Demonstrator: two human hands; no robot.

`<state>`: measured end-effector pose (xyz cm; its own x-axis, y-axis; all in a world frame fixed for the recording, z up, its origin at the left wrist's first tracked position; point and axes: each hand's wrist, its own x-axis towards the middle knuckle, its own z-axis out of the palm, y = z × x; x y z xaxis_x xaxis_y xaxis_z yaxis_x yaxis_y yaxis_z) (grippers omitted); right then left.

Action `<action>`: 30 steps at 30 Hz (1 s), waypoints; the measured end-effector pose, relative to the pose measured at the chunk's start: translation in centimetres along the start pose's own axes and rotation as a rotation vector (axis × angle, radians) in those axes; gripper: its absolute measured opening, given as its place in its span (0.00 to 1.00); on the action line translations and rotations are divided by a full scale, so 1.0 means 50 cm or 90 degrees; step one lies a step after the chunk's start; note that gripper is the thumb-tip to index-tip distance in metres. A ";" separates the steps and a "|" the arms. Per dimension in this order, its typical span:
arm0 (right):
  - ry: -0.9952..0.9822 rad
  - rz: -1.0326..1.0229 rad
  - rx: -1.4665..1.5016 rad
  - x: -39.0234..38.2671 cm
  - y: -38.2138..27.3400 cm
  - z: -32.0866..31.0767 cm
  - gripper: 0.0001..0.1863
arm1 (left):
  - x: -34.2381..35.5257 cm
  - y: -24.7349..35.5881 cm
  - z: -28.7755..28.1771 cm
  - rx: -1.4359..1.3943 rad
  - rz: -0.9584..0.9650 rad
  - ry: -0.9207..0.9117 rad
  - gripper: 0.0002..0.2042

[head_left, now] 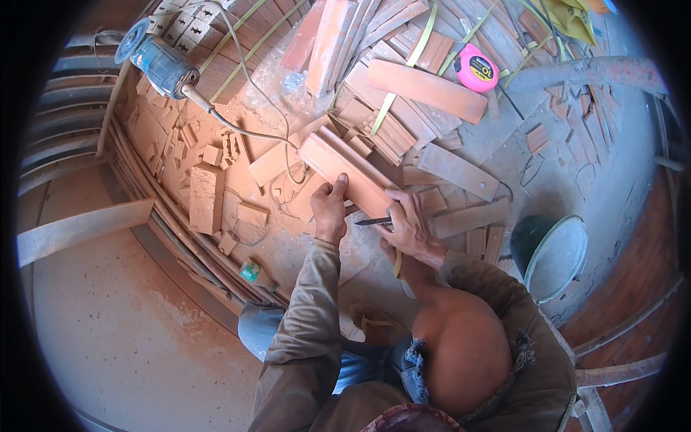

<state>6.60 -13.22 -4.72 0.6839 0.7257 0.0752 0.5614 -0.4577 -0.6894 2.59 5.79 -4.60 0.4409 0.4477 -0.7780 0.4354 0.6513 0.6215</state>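
Note:
A long terracotta tile piece (345, 167) with a ridged edge is held at a slant in front of me. My left hand (330, 205) grips its lower left side, thumb on the face. My right hand (407, 223) is at its right end, fingers curled round a dark, thin pointed tool (373, 221) like a pencil or marker, and also touching the tile. My bare knee (457, 345) shows below through torn jeans. Loose tiles lie under and around the held piece.
An angle grinder (162, 66) with its cord lies at upper left near strapped tile stacks (230, 50). A pink tape measure (475, 68) rests on tiles (425, 90). Offcuts (205, 191) and dust cover the floor. A bucket (547, 255) stands right, a plastic bottle (255, 273) lower left, railings (68, 108) left.

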 end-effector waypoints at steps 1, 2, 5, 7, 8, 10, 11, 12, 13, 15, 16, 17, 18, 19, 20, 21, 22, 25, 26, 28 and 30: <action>0.001 -0.002 0.001 0.000 0.000 -0.002 0.23 | 0.000 -0.001 0.000 -0.002 0.001 0.000 0.17; 0.003 -0.005 0.002 0.001 0.001 -0.003 0.24 | 0.000 -0.002 0.001 -0.005 0.001 0.000 0.17; 0.002 -0.003 0.008 0.001 0.002 -0.005 0.24 | -0.003 0.001 0.003 -0.014 0.000 -0.003 0.17; 0.001 0.000 0.016 0.000 0.004 -0.004 0.25 | -0.004 0.002 0.003 -0.011 -0.006 -0.001 0.17; 0.001 0.001 0.021 -0.001 0.006 -0.003 0.25 | -0.004 0.003 0.004 -0.010 -0.009 0.000 0.17; 0.004 0.000 0.032 -0.002 0.009 -0.001 0.25 | -0.005 0.006 0.004 -0.012 -0.014 0.003 0.17; 0.007 0.000 0.038 -0.004 0.009 0.000 0.25 | -0.005 0.007 0.004 -0.012 -0.017 0.005 0.17; 0.010 -0.002 0.044 -0.003 0.009 0.001 0.26 | -0.004 0.006 0.003 -0.013 -0.017 0.005 0.17; 0.011 -0.001 0.045 -0.003 0.008 0.002 0.26 | -0.002 0.005 0.002 -0.014 -0.017 0.005 0.17; 0.011 0.002 0.045 -0.002 0.007 0.004 0.25 | -0.001 0.005 -0.002 -0.003 -0.022 -0.004 0.16; 0.009 -0.001 0.042 -0.001 0.007 0.002 0.25 | -0.001 0.006 -0.003 0.008 -0.028 -0.013 0.17; 0.008 -0.004 0.039 -0.001 0.008 0.000 0.25 | -0.002 0.007 -0.005 0.020 -0.034 -0.022 0.17; 0.005 -0.007 0.035 -0.001 0.007 -0.001 0.25 | -0.001 0.006 -0.007 0.015 -0.036 -0.022 0.17; 0.007 -0.010 0.032 0.000 0.006 0.000 0.24 | 0.000 0.004 -0.008 0.010 -0.037 -0.023 0.17; 0.008 -0.012 0.030 0.001 0.005 0.001 0.24 | 0.001 0.002 -0.010 0.005 -0.039 -0.023 0.17; 0.010 -0.015 0.026 0.002 0.005 0.001 0.24 | 0.001 0.002 -0.011 0.005 -0.041 -0.025 0.17; 0.012 -0.017 0.024 0.002 0.006 0.001 0.23 | 0.001 0.002 -0.011 0.005 -0.042 -0.026 0.17; 0.021 -0.019 0.019 0.001 0.009 0.005 0.23 | -0.005 0.009 -0.005 -0.001 -0.044 -0.032 0.17; 0.025 -0.020 0.018 -0.001 0.011 0.006 0.22 | -0.007 0.011 -0.002 -0.005 -0.045 -0.034 0.17; 0.025 -0.024 0.017 0.000 0.011 0.006 0.22 | -0.004 0.010 -0.004 0.001 -0.048 -0.029 0.17; 0.019 -0.029 0.016 0.000 0.012 0.005 0.22 | -0.002 0.008 -0.006 0.005 -0.050 -0.025 0.17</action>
<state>6.83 -13.37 -5.30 0.6717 0.7298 0.1275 0.5801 -0.4111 -0.7032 2.49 6.20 -4.32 0.4355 0.3703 -0.8205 0.4762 0.6788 0.5590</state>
